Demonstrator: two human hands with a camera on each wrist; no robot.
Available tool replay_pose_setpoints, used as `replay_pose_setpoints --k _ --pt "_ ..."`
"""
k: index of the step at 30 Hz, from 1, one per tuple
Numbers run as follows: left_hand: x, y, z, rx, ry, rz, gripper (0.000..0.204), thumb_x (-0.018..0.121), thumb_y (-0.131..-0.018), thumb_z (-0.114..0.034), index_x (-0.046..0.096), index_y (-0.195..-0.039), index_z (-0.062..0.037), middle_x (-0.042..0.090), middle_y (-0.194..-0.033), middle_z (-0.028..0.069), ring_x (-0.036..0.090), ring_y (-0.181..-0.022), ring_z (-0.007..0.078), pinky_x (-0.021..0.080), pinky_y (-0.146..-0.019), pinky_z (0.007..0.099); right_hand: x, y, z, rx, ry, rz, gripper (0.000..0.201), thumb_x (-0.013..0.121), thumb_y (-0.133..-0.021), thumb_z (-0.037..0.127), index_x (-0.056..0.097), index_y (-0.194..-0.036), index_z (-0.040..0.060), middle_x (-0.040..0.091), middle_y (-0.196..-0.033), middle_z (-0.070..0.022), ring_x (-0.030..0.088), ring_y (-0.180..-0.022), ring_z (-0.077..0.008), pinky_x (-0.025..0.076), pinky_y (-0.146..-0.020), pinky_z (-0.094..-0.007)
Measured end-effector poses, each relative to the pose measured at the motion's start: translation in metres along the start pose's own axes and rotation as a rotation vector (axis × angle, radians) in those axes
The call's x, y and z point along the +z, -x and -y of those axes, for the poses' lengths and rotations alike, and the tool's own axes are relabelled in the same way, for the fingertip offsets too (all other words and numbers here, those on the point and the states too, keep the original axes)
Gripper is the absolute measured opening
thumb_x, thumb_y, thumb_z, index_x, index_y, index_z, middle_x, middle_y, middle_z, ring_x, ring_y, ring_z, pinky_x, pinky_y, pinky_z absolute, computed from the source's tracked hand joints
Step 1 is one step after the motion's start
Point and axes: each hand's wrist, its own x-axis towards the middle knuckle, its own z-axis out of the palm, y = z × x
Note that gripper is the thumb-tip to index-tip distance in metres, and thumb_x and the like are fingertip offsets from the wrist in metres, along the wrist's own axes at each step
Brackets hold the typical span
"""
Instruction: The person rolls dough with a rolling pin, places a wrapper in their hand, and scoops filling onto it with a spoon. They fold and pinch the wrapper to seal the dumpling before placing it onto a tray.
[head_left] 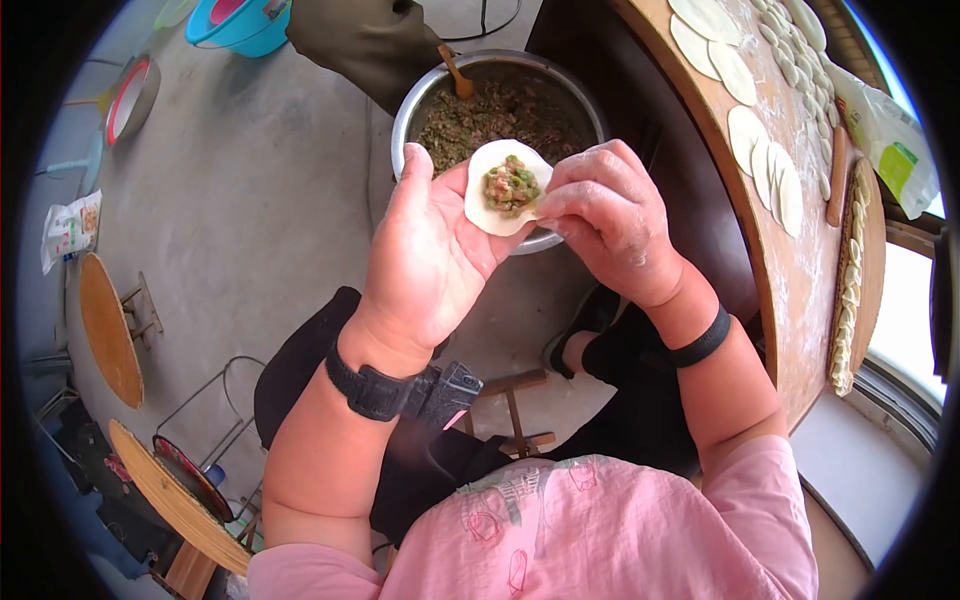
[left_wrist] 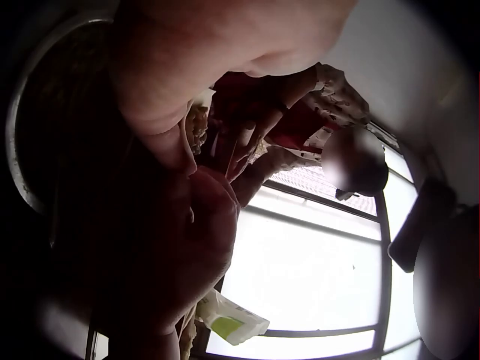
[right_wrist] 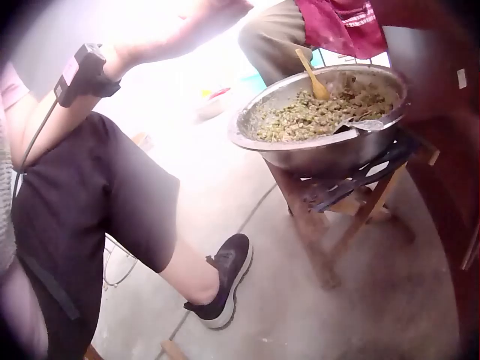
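A round dumpling wrapper [head_left: 480,212] with a mound of green and pinkish filling [head_left: 511,186] lies across the fingers of my left hand [head_left: 420,255], palm up, thumb out to the side. My right hand [head_left: 618,222] pinches the wrapper's right edge between thumb and fingers. Flour whitens the right fingers. Just beyond both hands is a large metal bowl [head_left: 402,125] of the same kind of filling, with a wooden spoon [head_left: 460,75] in it. The left wrist view is dark but shows part of the wrapper [left_wrist: 190,142] between the hands.
The bowl stands on a folding stool [right_wrist: 330,259]. A floured table [head_left: 745,205] at right bears flat wrappers [head_left: 705,20], a rolling pin [head_left: 838,175], dough pieces and a row of dumplings [head_left: 852,280]. Another person's trouser leg [head_left: 350,50] is behind the bowl. Round boards [head_left: 110,325] stand at left.
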Motion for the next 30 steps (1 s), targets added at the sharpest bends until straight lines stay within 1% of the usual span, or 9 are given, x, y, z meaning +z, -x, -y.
replay_pose_setpoints --k 3,5,8,12,17,20,26,29,30 --pt "0.012 0.004 0.003 -0.006 -0.145 -0.058 0.077 0.02 -0.106 -0.058 0.044 -0.142 0.0058 0.059 -0.134 0.0156 0.058 -0.124 0.0245 0.045 -0.109 0.0411 -0.003 -0.003 0.002 0.052 -0.067 0.003 0.028 0.078 -0.066 0.002 0.068 -0.092 0.0103 0.064 -0.091 -0.0049 0.06 -0.084 -0.0257 0.052 -0.072 -0.0354" --pt "0.016 0.007 0.004 -0.02 -0.198 -0.064 0.075 0.02 -0.107 -0.057 0.046 -0.142 0.0041 0.059 -0.135 0.0158 0.059 -0.124 0.0255 0.047 -0.108 0.0402 -0.005 -0.007 0.005 0.041 -0.073 0.009 0.032 0.078 -0.067 0.002 0.069 -0.096 0.0097 0.064 -0.089 -0.0055 0.061 -0.083 -0.0264 0.052 -0.072 -0.0358" --pt "0.012 0.01 0.003 -0.035 -0.3 0.012 0.074 0.024 -0.107 -0.058 0.05 -0.14 0.0035 0.061 -0.132 0.0122 0.059 -0.121 0.0206 0.045 -0.106 0.0385 -0.012 -0.013 0.012 0.045 -0.012 0.046 0.039 0.077 -0.067 0.003 0.07 -0.105 0.0093 0.064 -0.088 -0.0056 0.061 -0.082 -0.027 0.053 -0.072 -0.0356" --pt "0.015 0.014 0.002 -0.064 -0.383 -0.018 0.074 0.024 -0.107 -0.058 0.053 -0.138 0.0024 0.062 -0.13 0.0109 0.06 -0.12 0.0192 0.046 -0.105 0.0362 -0.013 -0.015 0.016 -0.005 -0.022 0.065 0.048 0.078 -0.067 0.004 0.071 -0.114 0.0099 0.064 -0.088 -0.0055 0.061 -0.082 -0.0273 0.053 -0.071 -0.0357" --pt "0.013 0.016 0.003 -0.034 -0.435 0.061 0.076 0.024 -0.107 -0.057 0.053 -0.137 0.0058 0.063 -0.128 0.0113 0.059 -0.118 0.0175 0.045 -0.105 0.0359 -0.018 -0.013 0.019 -0.008 -0.023 0.111 0.041 0.078 -0.068 0.006 0.072 -0.108 0.0108 0.064 -0.09 -0.0051 0.062 -0.082 -0.0264 0.054 -0.072 -0.0358" --pt "0.021 0.018 0.005 -0.025 -0.447 0.066 0.077 0.017 -0.108 -0.055 0.051 -0.138 0.0078 0.062 -0.129 0.0143 0.059 -0.121 0.0235 0.043 -0.11 0.0418 -0.021 -0.014 0.023 -0.023 -0.009 0.102 0.035 0.077 -0.069 0.005 0.071 -0.103 0.0108 0.064 -0.091 -0.0049 0.062 -0.083 -0.0258 0.054 -0.071 -0.035" --pt "0.025 0.022 0.003 -0.092 -0.401 0.043 0.079 0.014 -0.107 -0.057 0.044 -0.145 0.0061 0.06 -0.133 0.0133 0.058 -0.122 0.0227 0.043 -0.11 0.0412 -0.025 -0.016 0.027 -0.062 0.034 0.107 0.024 0.075 -0.069 0.004 0.067 -0.091 0.0089 0.062 -0.087 -0.0057 0.062 -0.079 -0.0262 0.053 -0.068 -0.034" --pt "0.028 0.023 0.006 -0.002 -0.47 0.078 0.084 0.043 -0.099 -0.065 0.037 -0.151 0.0015 0.059 -0.134 0.0122 0.058 -0.122 0.0205 0.046 -0.106 0.0376 -0.026 -0.019 0.033 -0.008 0.04 0.01 0.019 0.073 -0.071 0.003 0.064 -0.087 0.0071 0.059 -0.084 -0.0073 0.061 -0.077 -0.0271 0.051 -0.066 -0.0345" --pt "0.027 0.022 0.012 0.145 -0.581 0.1 0.086 0.053 -0.094 -0.063 0.04 -0.148 0.0016 0.061 -0.129 0.0119 0.059 -0.119 0.02 0.047 -0.104 0.0359 -0.026 -0.02 0.036 0.018 0.041 -0.04 0.018 0.073 -0.072 0.002 0.062 -0.087 0.0064 0.058 -0.083 -0.0079 0.06 -0.076 -0.0275 0.051 -0.065 -0.0348"
